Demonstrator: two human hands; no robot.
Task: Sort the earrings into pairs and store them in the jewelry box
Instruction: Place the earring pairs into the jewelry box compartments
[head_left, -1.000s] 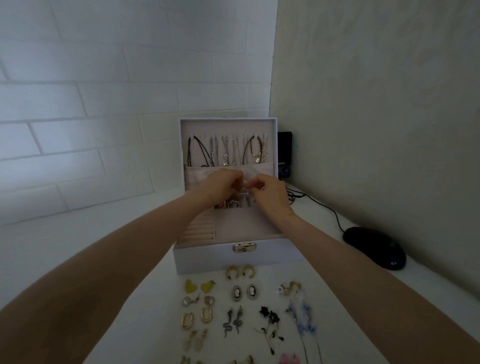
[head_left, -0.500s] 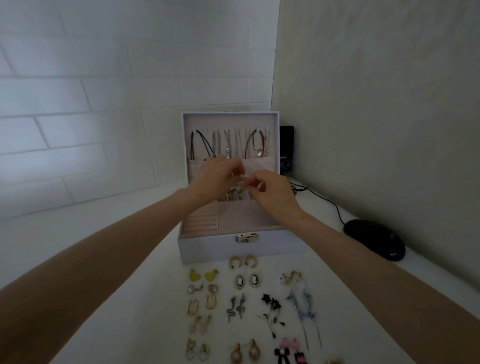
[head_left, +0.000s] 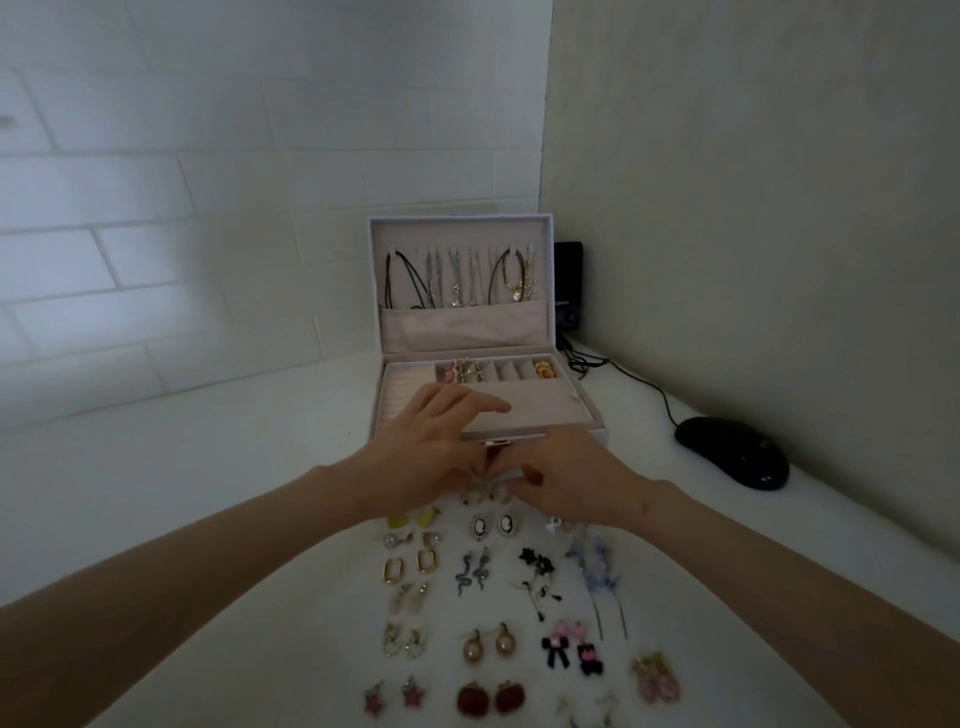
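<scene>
The white jewelry box (head_left: 587, 434) stands open on the bench (head_left: 249, 499), and its lid stands upright with several necklaces (head_left: 457, 280) hanging inside it. In the row of small slots at the back of the box's tray there are already a pink and gold pair (head_left: 461, 372) and an orange pair (head_left: 543, 370). Both hands meet just in front of the box, near its latch. The left hand (head_left: 431, 447) has its forefinger stretched over the front edge of the box and its other fingers bent down. The right hand (head_left: 569, 486) has its fingers curled toward the same place, above some small gold earrings (head_left: 488, 497) that lie just in front of the box. I cannot tell if either hand's fingers hold an earring, because the hands hide that place. Nearer to the person than the box, the other earrings lie on the bench in pairs: yellow hearts (head_left: 411, 519), oval cameos (head_left: 491, 525), gold rectangular hoops (head_left: 410, 566), snakes (head_left: 472, 571), black flowers (head_left: 537, 569), long blue ones (head_left: 597, 577), pearl drops (head_left: 488, 644), pink and black bows (head_left: 571, 652), red stars (head_left: 395, 696) and dark red round ones (head_left: 491, 697). To the right of the box a black computer mouse (head_left: 732, 452) lies on the bench, and a small black speaker (head_left: 569, 283) stands behind the box's right corner.
</scene>
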